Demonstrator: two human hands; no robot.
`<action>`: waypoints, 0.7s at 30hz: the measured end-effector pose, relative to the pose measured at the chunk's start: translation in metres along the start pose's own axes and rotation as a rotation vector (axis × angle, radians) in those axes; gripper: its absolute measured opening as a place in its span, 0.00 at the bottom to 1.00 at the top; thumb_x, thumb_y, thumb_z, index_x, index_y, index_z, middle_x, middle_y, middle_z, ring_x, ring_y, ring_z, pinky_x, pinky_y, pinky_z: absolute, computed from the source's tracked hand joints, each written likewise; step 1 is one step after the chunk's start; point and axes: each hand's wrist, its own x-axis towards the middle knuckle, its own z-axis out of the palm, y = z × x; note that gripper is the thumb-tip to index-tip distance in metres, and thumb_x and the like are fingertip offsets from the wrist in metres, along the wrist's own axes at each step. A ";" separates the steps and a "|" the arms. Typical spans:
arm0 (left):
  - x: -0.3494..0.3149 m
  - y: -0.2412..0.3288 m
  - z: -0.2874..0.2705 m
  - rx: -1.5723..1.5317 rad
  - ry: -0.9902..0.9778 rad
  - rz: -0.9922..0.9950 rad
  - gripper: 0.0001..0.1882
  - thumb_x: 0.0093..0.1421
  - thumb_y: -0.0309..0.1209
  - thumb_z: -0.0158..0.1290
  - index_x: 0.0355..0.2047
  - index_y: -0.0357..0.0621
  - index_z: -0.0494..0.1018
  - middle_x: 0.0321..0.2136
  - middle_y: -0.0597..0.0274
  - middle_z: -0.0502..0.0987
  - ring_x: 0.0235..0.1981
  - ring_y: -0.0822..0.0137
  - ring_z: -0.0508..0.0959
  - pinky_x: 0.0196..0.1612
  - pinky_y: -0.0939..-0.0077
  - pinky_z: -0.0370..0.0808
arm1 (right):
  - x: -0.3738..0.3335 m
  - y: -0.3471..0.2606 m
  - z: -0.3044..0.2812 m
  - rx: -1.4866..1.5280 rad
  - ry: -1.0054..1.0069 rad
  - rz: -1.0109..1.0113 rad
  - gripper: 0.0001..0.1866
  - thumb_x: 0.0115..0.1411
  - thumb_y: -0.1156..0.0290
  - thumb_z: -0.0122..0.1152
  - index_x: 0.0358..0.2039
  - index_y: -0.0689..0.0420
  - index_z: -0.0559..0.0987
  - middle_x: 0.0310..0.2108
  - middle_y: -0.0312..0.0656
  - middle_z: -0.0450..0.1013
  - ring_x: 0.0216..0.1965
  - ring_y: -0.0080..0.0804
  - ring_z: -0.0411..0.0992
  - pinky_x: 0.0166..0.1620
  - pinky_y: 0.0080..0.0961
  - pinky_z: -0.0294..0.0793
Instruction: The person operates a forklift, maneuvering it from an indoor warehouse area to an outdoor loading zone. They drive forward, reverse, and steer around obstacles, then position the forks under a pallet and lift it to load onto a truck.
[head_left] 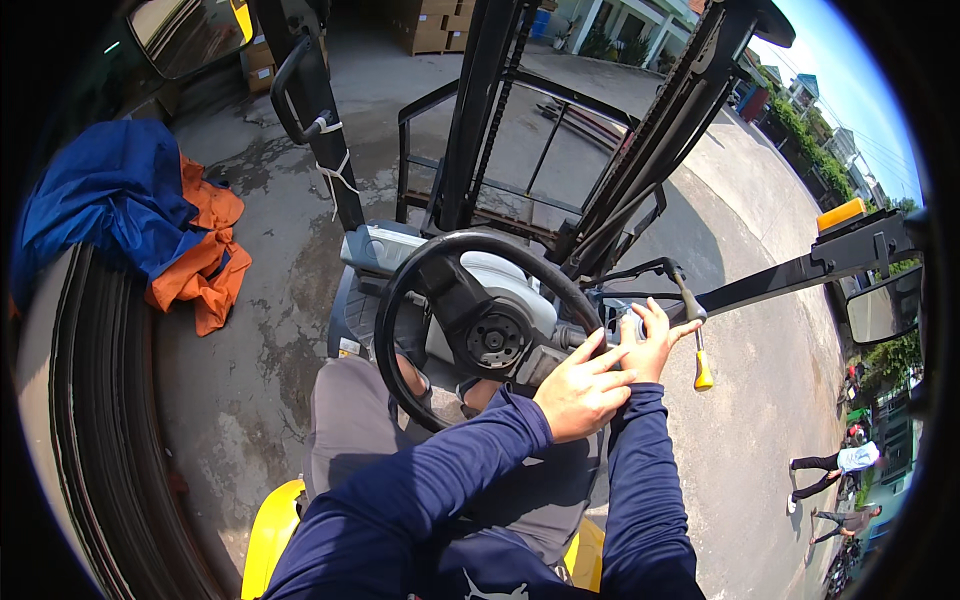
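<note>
I sit at the black steering wheel [392, 320] of a forklift, whose round hub shows in the middle. Reaching across to the right side, my left hand [585, 393] lies with fingers stretched out against the wrist and back of my right hand [648, 345]. The right hand's fingers are spread, just beyond the wheel's right rim and close to a lever with a grey knob [692, 305]. A yellow-tipped handle [704, 374] hangs beside it. No object shows in either hand, and the left one partly covers the right palm.
Ahead rise the dark mast rails [487, 110] and a load guard frame [560, 140]. To the left, blue and orange cloth [120, 200] drapes over stacked dark sheets [105, 400]. Cartons [432, 25] stand far ahead. Two people [845, 462] walk at right, past a mirror [885, 308].
</note>
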 end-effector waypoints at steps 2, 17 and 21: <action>-0.036 -0.006 -0.018 -0.008 -0.077 0.032 0.15 0.53 0.30 0.62 0.42 0.46 0.82 0.54 0.61 0.80 0.66 0.53 0.71 0.72 0.37 0.57 | 0.013 -0.007 0.012 -0.049 0.045 -0.060 0.12 0.58 0.67 0.69 0.43 0.54 0.86 0.52 0.45 0.79 0.67 0.48 0.63 0.74 0.62 0.20; -0.078 -0.179 -0.080 -0.084 -0.187 -0.088 0.21 0.42 0.25 0.66 0.41 0.47 0.83 0.55 0.61 0.81 0.66 0.51 0.73 0.71 0.39 0.58 | 0.123 0.003 0.117 -0.070 0.065 -0.003 0.11 0.57 0.65 0.70 0.40 0.52 0.87 0.50 0.46 0.81 0.70 0.49 0.61 0.74 0.60 0.14; -0.059 -0.216 -0.062 -0.113 -0.195 -0.100 0.22 0.41 0.24 0.66 0.41 0.47 0.82 0.56 0.61 0.81 0.67 0.51 0.72 0.71 0.38 0.57 | 0.148 0.018 0.142 -0.152 0.066 0.056 0.10 0.56 0.65 0.71 0.38 0.52 0.88 0.48 0.46 0.81 0.67 0.46 0.66 0.74 0.60 0.14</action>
